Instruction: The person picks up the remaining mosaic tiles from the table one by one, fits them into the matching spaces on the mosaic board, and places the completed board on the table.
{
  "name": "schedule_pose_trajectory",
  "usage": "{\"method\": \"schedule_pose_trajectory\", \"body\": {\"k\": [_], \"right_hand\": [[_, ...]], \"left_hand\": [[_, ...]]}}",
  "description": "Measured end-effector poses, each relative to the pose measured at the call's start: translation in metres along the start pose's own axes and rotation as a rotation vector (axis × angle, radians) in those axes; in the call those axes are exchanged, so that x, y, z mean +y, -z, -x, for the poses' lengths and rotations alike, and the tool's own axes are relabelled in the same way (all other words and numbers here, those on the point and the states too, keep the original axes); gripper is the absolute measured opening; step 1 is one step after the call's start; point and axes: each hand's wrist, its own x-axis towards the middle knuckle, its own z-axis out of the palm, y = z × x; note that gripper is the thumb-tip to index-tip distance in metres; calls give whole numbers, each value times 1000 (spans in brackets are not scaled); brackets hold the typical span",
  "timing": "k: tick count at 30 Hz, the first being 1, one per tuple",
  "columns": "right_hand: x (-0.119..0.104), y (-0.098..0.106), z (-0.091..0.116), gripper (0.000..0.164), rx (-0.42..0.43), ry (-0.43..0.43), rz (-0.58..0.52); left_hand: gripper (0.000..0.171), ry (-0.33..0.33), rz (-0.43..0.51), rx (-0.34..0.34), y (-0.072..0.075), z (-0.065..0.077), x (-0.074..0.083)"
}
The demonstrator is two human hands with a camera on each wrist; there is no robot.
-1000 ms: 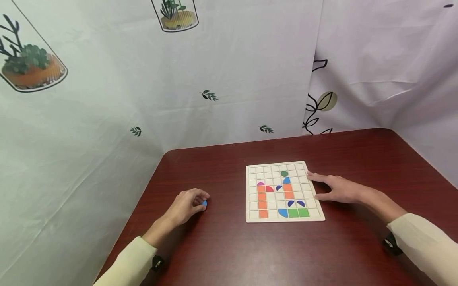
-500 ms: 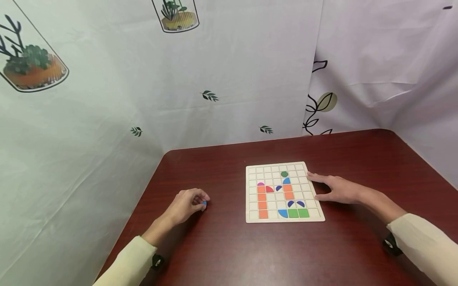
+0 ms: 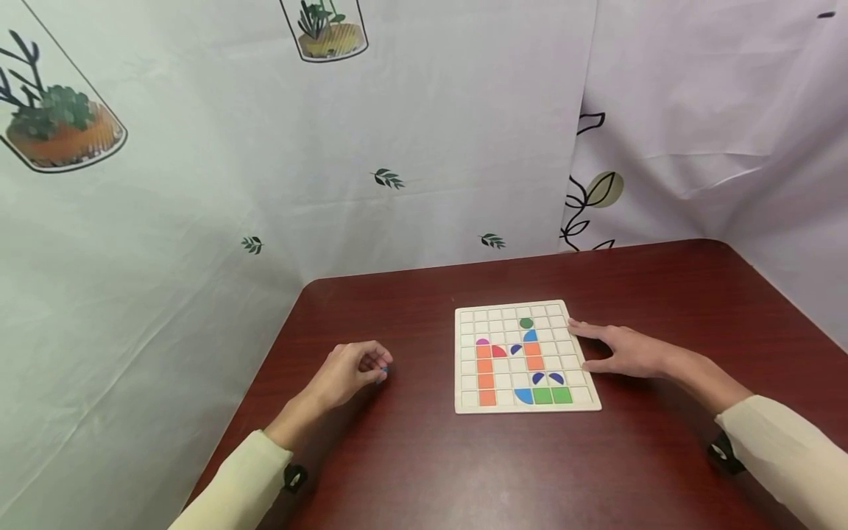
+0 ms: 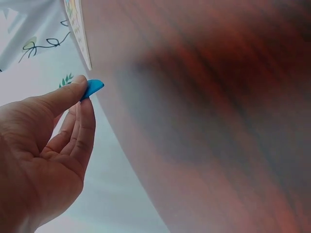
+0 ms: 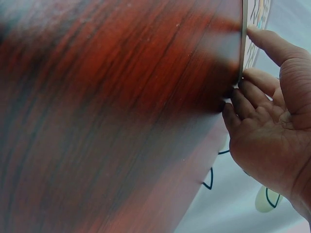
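Note:
My left hand (image 3: 344,374) is held at the left of the table. In the left wrist view its thumb and fingertips pinch a small blue half-round tile (image 4: 94,87) by one end; the head view shows little of it. A square cream grid board (image 3: 469,368) lies to the right of that hand. Along the board's right edge, my right hand (image 3: 624,350) touches with spread, fairly straight fingers. In the right wrist view the right thumb (image 5: 277,46) and fingertips sit at the board's side.
On the board lie a column of orange square tiles (image 3: 486,366), two green squares (image 3: 552,395), a green circle (image 3: 526,323) and several blue, red and pink rounded tiles. Beneath is a dark red wooden table (image 3: 424,464). A white patterned cloth (image 3: 430,110) hangs behind it.
My left hand has lifted and turned slightly, and the blue tile between its fingers now shows a darker, narrower side in the head view. The right hand and the board have stayed put.

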Motion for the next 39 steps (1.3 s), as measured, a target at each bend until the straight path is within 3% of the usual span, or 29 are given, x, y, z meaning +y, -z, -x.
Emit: {"method": "schedule_pose_trajectory", "body": {"k": [21, 39], "right_hand": [[2, -1, 0, 91, 8, 5, 0], [2, -1, -1, 91, 4, 0, -7]], "left_hand": [[16, -72, 21, -17, -1, -38, 36], [16, -82, 42, -35, -23, -75, 76]]}}
